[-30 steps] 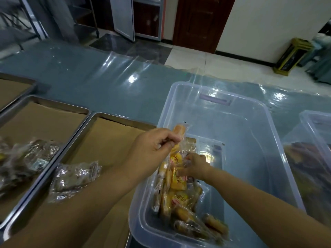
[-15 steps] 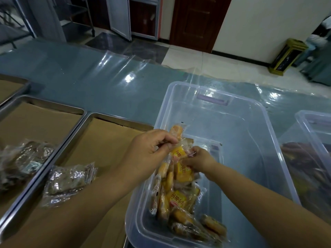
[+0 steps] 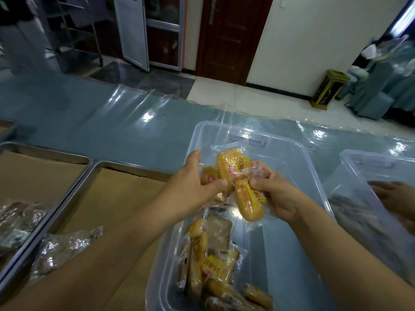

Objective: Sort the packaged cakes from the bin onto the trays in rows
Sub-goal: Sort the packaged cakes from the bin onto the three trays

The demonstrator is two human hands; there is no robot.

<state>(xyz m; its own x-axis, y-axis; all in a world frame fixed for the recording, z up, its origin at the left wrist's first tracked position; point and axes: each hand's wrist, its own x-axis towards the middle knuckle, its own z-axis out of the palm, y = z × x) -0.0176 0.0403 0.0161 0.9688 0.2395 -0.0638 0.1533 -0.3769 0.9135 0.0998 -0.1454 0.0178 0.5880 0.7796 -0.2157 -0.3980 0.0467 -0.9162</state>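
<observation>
- Packaged cakes (image 3: 231,167), yellow in clear wrappers, hang in a bunch between both hands, above the clear bin (image 3: 303,153).
- Head view, left hand (image 3: 190,189): it curls round the bunch from the left. The thumb presses on the front of a wrapper and the fingers lie behind it. A smaller cake sits just inside those fingers.
- Right hand (image 3: 278,194): its fingers curl round the lowest cake (image 3: 249,205), with the thumb beside the yellow label. Crumpled wrapper film bunches up just above the fingertips.
- Below the fingers of both hands, more wrapped cakes (image 3: 208,265) lie heaped at the near end of the bin.
- Left of the left fingers is a metal tray (image 3: 96,167) lined with brown paper. A dark, shiny packet (image 3: 65,248) lies on it beside the left forearm.
- Farther left, a second tray (image 3: 45,151) holds similar packets (image 3: 20,218).
- Right of the right fingers stands another clear bin (image 3: 359,157). Another person's hand (image 3: 395,194) is seen through its wall.
</observation>
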